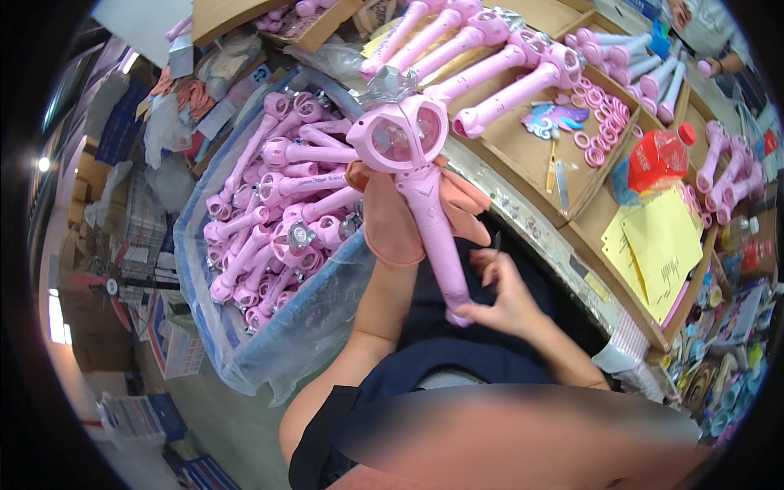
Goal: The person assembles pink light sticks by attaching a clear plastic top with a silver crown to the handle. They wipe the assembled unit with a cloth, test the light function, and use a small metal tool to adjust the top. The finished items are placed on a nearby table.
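I hold a pink toy wand (pixel 420 192) upright in front of me; it has a clear round head topped by a silver crown. My left hand (pixel 400 214), in a peach-coloured glove, grips the wand just under its head. My bare right hand (pixel 500 296) pinches the bottom end of the handle, touching its tip. Behind the wand lies the edge of a cardboard-topped workbench (pixel 523 143).
A plastic-lined bin (pixel 269 343) at my left holds several pink wands (pixel 278 196). More finished wands (pixel 490 57) lie across the bench. Pink rings (pixel 600 122), a red bottle (pixel 657 157), yellow paper sheets (pixel 657 245) and another person's hand (pixel 710 65) sit to the right.
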The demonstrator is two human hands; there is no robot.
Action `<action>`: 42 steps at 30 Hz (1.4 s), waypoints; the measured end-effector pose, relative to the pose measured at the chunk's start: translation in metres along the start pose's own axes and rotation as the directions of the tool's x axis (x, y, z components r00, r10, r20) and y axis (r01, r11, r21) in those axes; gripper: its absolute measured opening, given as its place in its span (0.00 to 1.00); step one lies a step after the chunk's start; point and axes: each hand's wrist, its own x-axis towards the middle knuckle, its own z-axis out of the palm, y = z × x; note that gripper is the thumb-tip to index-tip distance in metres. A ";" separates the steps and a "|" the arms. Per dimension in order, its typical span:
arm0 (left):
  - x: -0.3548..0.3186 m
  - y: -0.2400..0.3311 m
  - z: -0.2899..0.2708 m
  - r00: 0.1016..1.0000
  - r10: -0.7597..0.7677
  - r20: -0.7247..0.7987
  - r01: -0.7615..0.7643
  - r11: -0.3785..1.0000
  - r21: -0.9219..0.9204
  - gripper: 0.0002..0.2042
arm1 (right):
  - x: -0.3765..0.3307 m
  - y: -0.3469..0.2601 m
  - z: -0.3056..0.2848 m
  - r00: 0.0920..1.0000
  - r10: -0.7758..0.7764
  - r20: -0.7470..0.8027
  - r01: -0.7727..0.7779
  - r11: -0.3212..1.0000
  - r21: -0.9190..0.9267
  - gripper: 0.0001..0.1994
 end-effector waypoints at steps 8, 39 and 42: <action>-0.013 -0.043 0.013 0.946 0.272 -0.178 -0.190 0.907 0.376 0.07 | -0.007 0.038 0.059 0.936 -0.081 -0.343 0.036 0.990 -0.134 0.27; -0.015 -0.051 0.002 0.942 -0.182 -0.283 0.242 0.951 0.194 0.11 | -0.019 0.045 0.061 0.945 -0.089 -0.314 0.045 0.989 -0.143 0.27; -0.014 -0.054 -0.009 0.951 -0.254 -0.177 0.273 0.957 0.094 0.10 | -0.019 0.045 0.062 0.941 -0.094 -0.324 0.059 0.992 -0.116 0.27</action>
